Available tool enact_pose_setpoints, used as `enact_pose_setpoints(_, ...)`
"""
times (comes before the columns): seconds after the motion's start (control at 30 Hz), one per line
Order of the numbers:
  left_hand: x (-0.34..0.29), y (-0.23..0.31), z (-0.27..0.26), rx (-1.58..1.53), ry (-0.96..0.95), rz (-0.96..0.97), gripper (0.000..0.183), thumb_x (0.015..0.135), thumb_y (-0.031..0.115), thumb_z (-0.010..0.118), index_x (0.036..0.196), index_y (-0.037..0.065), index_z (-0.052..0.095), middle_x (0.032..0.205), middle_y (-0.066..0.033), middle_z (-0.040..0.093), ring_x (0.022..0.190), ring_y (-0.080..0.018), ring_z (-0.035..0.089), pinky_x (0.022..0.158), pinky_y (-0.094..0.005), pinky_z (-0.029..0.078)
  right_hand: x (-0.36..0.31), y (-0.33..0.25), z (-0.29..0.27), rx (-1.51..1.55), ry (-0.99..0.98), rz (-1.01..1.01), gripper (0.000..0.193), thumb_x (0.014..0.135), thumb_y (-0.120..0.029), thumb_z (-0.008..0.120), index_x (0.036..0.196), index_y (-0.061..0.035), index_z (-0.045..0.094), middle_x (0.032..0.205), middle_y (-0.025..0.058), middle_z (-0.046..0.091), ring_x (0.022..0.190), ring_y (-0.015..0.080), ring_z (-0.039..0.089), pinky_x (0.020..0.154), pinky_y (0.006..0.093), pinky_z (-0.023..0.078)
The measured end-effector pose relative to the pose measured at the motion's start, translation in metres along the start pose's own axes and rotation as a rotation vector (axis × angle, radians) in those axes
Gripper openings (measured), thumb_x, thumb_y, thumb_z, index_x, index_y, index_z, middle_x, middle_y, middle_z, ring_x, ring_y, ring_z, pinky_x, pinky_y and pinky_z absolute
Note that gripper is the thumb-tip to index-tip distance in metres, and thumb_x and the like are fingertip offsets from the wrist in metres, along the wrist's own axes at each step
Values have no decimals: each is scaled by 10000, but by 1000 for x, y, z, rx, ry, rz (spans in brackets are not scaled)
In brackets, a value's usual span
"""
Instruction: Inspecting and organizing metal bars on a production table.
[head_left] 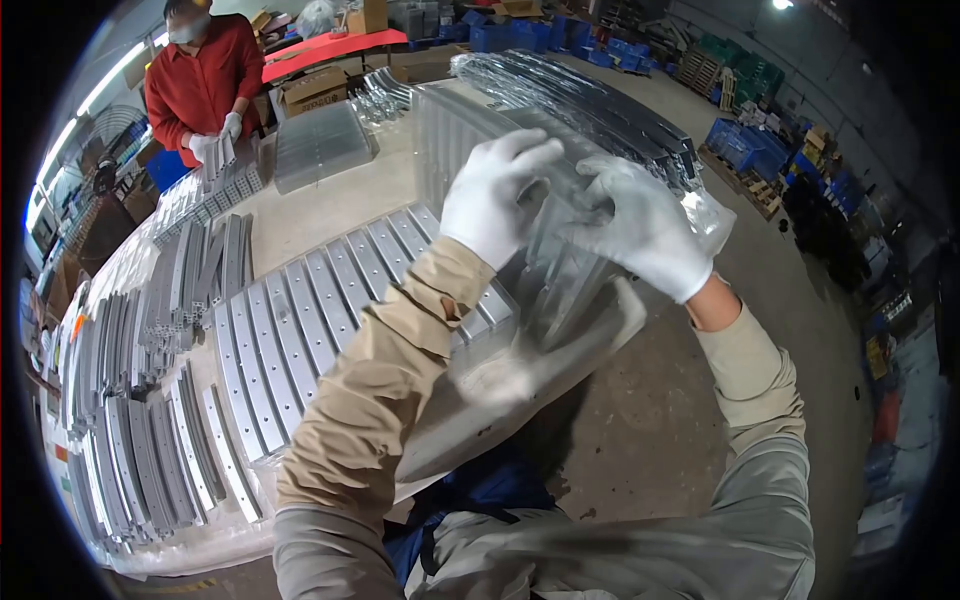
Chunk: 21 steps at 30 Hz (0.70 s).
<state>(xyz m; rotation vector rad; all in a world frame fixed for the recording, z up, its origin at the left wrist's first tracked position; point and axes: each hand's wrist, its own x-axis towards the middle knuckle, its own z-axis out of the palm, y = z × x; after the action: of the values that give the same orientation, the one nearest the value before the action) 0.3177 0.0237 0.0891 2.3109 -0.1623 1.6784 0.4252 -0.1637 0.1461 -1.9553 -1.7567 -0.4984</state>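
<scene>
Translucent ridged plastic trays (pixel 440 125) stand tilted at the table's right end, behind and below my hands. My left hand (pixel 492 200), in a white glove, has its fingers curled at a clear tray's edge. Opposite it, my right hand (pixel 640 228), also gloved, curls thumb and fingers on the same clear plastic; the exact grip is partly hidden. To the left of my left forearm, a clear tray holds a row of silver metal bars with holes (pixel 300 320). A blurred whitish sheet or flap (pixel 510 375) hangs below my hands at the table edge.
Loose grey metal profiles (pixel 150 460) lie in piles on the left of the table (pixel 285 225). Film-wrapped dark bars (pixel 590 100) lie at the far right. A co-worker in red (pixel 205 85) handles profiles across the table. Blue crates (pixel 735 145) stand beyond on the floor.
</scene>
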Motion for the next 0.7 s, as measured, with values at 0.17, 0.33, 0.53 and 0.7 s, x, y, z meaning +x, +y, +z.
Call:
enact_pose_setpoints(0.17, 16, -6, -11, -6, -327, 109, 323, 805, 62, 764, 1112, 158, 750, 1057, -53, 717, 1047, -297, 640, 919, -443, 515, -20, -6, 16, -23, 254, -12, 385, 766, -278, 874, 949, -29, 646, 1185, 162, 704, 1021, 315, 700, 891, 380, 563)
enact_pose_setpoints(0.33, 33, -15, -11, -56, -457, 155, 233, 820, 66, 760, 1041, 137, 755, 1018, -54, 708, 1012, -308, 640, 883, -441, 522, -25, -11, 39, 105, 402, 120, 339, 776, -191, 870, 965, -28, 641, 1175, 142, 700, 974, 276, 712, 837, 337, 582)
enact_pose_setpoints(0.53, 39, -21, 0, -202, -464, 190, 171, 825, 78, 753, 992, 111, 739, 967, -76, 691, 988, -318, 637, 870, -424, 529, -28, -15, 51, 173, 556, 129, 301, 786, -101, 848, 996, -9, 654, 1167, 153, 699, 999, 278, 714, 851, 352, 589)
enact_pose_setpoints(0.7, 53, -10, 0, -62, -554, 87, 108, 826, 181, 763, 915, 127, 736, 978, -82, 694, 971, -326, 650, 882, -427, 538, -32, -12, 55, 80, 596, 133, 289, 782, -46, 835, 1003, -1, 655, 1156, 161, 699, 1013, 299, 711, 868, 374, 588)
